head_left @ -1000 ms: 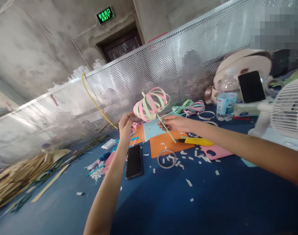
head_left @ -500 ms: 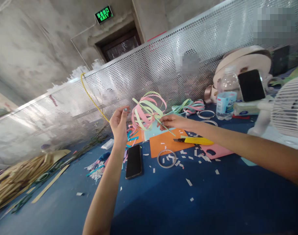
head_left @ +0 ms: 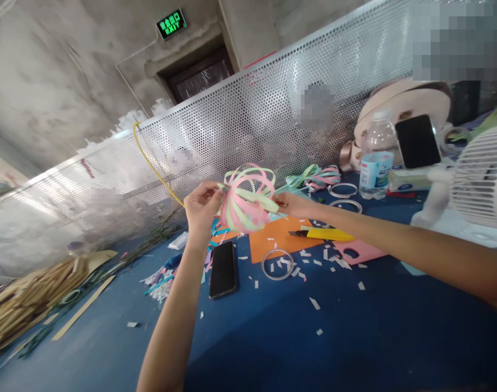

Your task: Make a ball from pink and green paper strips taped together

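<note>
Paper ball (head_left: pixel 245 211), raised between left hand (head_left: pixel 202 206), fingers pinching its gathered left end, and right hand (head_left: pixel 292 204), finger state undeterminable, appears light, springy and crushable, best held by that end

The left forearm (head_left: pixel 170 321) rises steeply from the near edge to the left hand (head_left: pixel 203 209), its thumb and index finger pinched together. The right forearm (head_left: pixel 395 242) reaches in from the right, nearly level, its hand (head_left: pixel 293 203) turned leftward, fingertips partly hidden.
</note>
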The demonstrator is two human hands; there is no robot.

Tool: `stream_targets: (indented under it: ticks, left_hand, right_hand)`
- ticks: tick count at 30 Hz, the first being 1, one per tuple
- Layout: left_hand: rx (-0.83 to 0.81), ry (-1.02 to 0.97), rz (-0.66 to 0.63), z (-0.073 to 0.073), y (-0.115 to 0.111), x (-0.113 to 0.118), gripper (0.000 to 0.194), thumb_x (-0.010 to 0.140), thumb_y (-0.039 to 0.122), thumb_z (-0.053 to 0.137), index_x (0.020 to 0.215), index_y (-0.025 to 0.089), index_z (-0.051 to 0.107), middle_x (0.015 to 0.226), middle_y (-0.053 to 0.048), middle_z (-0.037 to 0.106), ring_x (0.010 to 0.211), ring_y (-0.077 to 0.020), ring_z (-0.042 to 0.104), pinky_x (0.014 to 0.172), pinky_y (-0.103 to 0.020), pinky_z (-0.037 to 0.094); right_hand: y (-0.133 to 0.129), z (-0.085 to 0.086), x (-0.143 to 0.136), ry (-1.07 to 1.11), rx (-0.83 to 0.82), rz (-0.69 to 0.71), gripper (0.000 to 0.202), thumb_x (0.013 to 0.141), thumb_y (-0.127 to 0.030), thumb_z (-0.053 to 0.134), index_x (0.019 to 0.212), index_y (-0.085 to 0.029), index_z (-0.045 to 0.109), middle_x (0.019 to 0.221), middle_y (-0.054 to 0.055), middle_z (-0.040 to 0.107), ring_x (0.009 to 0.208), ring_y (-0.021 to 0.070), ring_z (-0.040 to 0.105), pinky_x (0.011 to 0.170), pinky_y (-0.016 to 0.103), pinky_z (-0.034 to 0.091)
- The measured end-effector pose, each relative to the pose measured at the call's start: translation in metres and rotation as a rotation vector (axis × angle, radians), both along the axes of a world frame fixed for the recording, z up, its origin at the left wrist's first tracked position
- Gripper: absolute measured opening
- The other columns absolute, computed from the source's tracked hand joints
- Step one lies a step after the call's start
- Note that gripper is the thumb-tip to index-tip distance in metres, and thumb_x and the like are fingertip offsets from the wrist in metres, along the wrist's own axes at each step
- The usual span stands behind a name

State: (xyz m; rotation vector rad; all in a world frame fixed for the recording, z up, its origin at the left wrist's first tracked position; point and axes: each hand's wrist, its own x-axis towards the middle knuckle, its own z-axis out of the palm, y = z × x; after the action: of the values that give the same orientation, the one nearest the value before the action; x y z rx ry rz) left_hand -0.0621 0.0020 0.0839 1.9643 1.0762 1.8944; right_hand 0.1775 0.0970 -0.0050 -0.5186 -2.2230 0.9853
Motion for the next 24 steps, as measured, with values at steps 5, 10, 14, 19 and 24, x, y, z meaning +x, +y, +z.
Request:
stream_targets:
  ticks: [5,10,14,19,24]
  left_hand:
    - [0.008,0.066,0.081,-0.001,0.002,-0.003,0.007,0.077,0.024,0.078,0.083,0.022,0.076,0.075,0.000,0.066,0.069,-0.0124,0.058,0.064,-0.025,0.047]
    - [0.089,0.197,0.194,0.003,-0.003,0.000,0.012,0.075,0.016,0.076,0.085,0.023,0.076,0.073,0.002,0.064,0.066,-0.0120,0.055,0.062,-0.026,0.044]
    - [0.182,0.407,0.327,0.005,-0.010,0.001,0.011,0.079,0.018,0.075,0.086,0.025,0.076,0.084,0.000,0.072,0.077,-0.0164,0.062,0.078,-0.034,0.047]
    - [0.324,0.749,0.618,0.000,-0.009,-0.006,0.004,0.087,0.026,0.071,0.086,0.028,0.075,0.087,0.000,0.078,0.092,-0.0241,0.067,0.107,-0.050,0.030]
    - [0.323,0.873,0.690,-0.006,-0.003,-0.014,0.008,0.091,0.029,0.066,0.090,0.028,0.074,0.091,-0.001,0.079,0.093,-0.0259,0.068,0.107,-0.049,0.028]
  right_hand:
    - [-0.002,0.004,0.002,-0.009,0.044,-0.042,0.016,0.084,-0.030,0.058,0.090,-0.020,0.069,0.095,0.005,0.072,0.086,0.0207,0.065,0.076,0.033,0.049]
    - [-0.003,0.008,0.004,0.010,0.074,-0.058,0.016,0.081,-0.020,0.055,0.090,-0.020,0.069,0.098,0.006,0.074,0.090,0.0210,0.067,0.080,0.033,0.050]
    - [0.000,0.007,0.007,0.044,0.073,-0.064,0.022,0.081,-0.015,0.052,0.095,-0.020,0.069,0.099,0.008,0.074,0.094,0.0207,0.069,0.085,0.034,0.051]
    - [0.009,0.002,0.008,0.066,0.062,-0.089,0.027,0.079,-0.012,0.050,0.095,-0.020,0.070,0.098,0.008,0.075,0.095,0.0202,0.070,0.087,0.035,0.053]
    - [0.017,-0.004,0.008,0.065,0.044,-0.098,0.026,0.080,-0.015,0.050,0.095,-0.021,0.070,0.100,0.007,0.076,0.096,0.0200,0.071,0.089,0.036,0.053]
